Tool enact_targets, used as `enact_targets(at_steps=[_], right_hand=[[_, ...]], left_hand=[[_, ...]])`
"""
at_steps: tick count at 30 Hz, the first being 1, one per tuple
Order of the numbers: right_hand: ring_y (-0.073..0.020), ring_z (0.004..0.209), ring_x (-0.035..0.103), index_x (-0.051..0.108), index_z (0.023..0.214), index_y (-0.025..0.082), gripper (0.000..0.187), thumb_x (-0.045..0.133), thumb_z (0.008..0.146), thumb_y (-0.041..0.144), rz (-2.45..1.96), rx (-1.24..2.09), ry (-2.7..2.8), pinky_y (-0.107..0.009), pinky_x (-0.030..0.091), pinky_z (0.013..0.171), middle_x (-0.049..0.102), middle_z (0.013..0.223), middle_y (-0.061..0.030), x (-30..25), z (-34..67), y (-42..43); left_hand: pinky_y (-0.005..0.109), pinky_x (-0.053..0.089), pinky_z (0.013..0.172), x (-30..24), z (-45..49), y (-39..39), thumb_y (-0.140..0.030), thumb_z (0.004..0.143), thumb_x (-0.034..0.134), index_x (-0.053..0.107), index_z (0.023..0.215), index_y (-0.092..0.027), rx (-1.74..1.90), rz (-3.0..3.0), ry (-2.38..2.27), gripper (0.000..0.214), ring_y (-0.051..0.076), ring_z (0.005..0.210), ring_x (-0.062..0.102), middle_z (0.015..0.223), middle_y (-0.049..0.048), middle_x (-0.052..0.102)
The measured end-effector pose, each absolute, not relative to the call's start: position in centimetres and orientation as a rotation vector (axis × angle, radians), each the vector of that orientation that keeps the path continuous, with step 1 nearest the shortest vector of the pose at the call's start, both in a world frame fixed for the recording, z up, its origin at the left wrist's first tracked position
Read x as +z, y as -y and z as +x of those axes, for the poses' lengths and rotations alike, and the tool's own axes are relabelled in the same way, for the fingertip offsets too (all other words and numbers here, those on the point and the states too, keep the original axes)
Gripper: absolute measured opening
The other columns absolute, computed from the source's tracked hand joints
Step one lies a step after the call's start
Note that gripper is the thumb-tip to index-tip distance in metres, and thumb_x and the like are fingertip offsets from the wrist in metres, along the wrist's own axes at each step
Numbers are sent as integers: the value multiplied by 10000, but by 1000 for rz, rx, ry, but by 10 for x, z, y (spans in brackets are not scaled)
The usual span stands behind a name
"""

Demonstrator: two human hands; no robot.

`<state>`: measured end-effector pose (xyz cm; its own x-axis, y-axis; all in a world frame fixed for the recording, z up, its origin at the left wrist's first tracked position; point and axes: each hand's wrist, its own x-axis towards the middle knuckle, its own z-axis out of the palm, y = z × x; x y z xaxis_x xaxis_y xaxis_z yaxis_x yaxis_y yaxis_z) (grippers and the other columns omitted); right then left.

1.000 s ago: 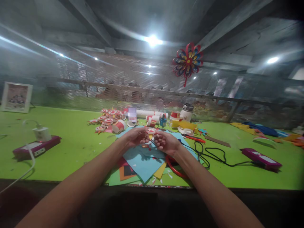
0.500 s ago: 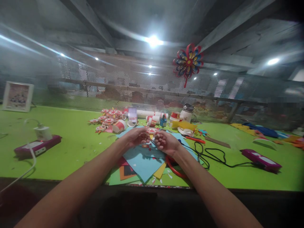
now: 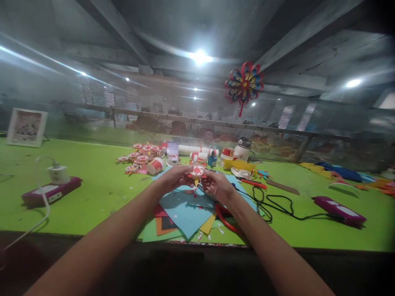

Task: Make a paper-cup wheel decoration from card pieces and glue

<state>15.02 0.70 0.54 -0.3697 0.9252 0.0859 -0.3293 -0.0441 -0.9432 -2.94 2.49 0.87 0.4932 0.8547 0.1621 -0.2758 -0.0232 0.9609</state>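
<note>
Between my two hands is a small paper turtle (image 3: 198, 172), with a round white shell marked in red and a yellow point facing me. My left hand (image 3: 177, 177) is closed on its left edge, and my right hand (image 3: 217, 183) pinches the right edge. Beneath them lie light blue paper sheets (image 3: 185, 218) with small red and white bits on top. Several similar paper turtles (image 3: 142, 158) are heaped at the back left, beside a red and white paper cup (image 3: 156, 165) on its side.
A red-handled tool (image 3: 226, 220) lies by my right forearm, partly hidden. Black cable (image 3: 279, 196) runs to a purple power strip (image 3: 339, 210); another purple strip (image 3: 52, 191) is at left. Orange cutter (image 3: 254, 183), blue bottle (image 3: 212, 159) and flask (image 3: 243, 149) stand or lie farther back.
The paper turtle has turned and come up so its shell top and yellow point show more clearly. My fingers have shifted to its two side edges. The view has tilted slightly.
</note>
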Motion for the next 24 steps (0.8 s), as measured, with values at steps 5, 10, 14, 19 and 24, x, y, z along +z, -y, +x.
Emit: enact_targets(at_steps=[5,10,14,19,24], right_hand=[[-63,476,450,612,674,131,300,768,608,379,-725,1456,1298,-197,355,437,555,564,23,6,152,-6],[-71,481,459,646,669,130,324,778,582,414,-780,1356,1381,-218,375,465,558,561,20,3,153,-10],[-74,475,453,677,729,141,340,764,591,439,-834,1270,1432,-219,364,455,553,552,25,1,152,-10],[-73,473,446,692,743,136,359,750,594,457,-854,1178,1490,-216,360,448,557,550,20,1,148,-8],[-84,463,463,698,771,129,396,717,614,492,-870,1142,1538,-235,395,460,563,545,14,1,147,-7]], left_hand=[[298,525,633,7,-29,-25,-331,792,616,658,961,-75,958,1382,-532,309,163,682,613,805,123,666],[312,511,714,8,-26,-23,-346,757,659,666,979,-115,995,1364,-571,321,162,737,612,832,99,664],[266,470,720,10,-23,-21,-360,735,683,687,927,-102,1038,1369,-595,322,153,773,599,862,108,669],[201,367,539,8,-21,-22,-306,654,755,704,844,-79,1130,1333,-660,300,101,630,542,727,72,651],[214,312,479,6,-22,-25,-293,616,775,705,832,-70,1156,1332,-656,318,91,567,505,684,57,634]])
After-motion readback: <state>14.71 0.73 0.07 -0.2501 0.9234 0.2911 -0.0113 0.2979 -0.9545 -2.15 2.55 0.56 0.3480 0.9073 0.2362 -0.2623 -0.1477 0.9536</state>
